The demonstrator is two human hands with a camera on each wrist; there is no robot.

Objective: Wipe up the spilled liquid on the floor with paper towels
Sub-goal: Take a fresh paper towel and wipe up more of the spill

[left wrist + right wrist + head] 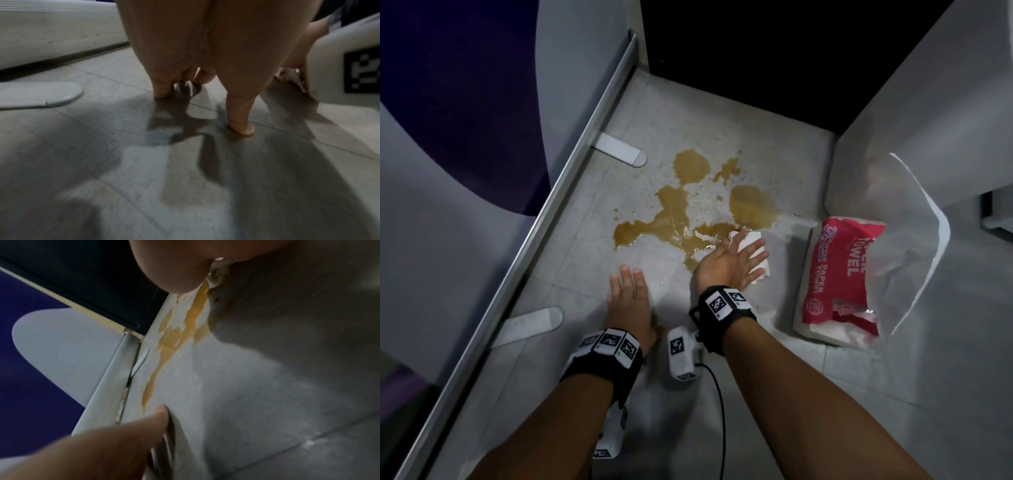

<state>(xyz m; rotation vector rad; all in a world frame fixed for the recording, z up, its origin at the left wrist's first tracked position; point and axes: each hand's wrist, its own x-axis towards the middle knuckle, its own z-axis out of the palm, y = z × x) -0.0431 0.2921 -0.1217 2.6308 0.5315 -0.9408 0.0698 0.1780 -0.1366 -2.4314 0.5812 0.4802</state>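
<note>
- One spill of brown liquid (688, 212) lies on the floor (774, 394); it has several joined pools and some small drops around them.
- One folded white paper towel (751, 245) lies at the near right edge of the spill, touching the liquid there.
- The right hand (732, 258) lies flat on this paper towel, with the fingers straight and spread apart; it presses the towel on the floor.
- In the right wrist view the edge of the towel looks wet and yellowish where it meets the spill.
- The left hand (628, 301) rests on the floor on the near side of the spill, a little apart from it. The fingers are straight and rather close together, and in the left wrist view the fingertips (242, 128) touch the tile.
- One pack of paper towels (839, 277), red and white and printed "PAPER TOWEL", lies to the right of the spill, well apart from it. Its near end looks torn open.
- One white plastic bag (917, 219) stands open behind the pack, farther from the spill.
- Two flat grey feet (619, 150) of a partition panel (465, 164) reach over the floor at the left of the spill.
- The floor is of light grey tiles with thin joints.
- A dark opening (756, 51) is beyond the spill, and a grey wall (945, 102) closes the right side.
</note>
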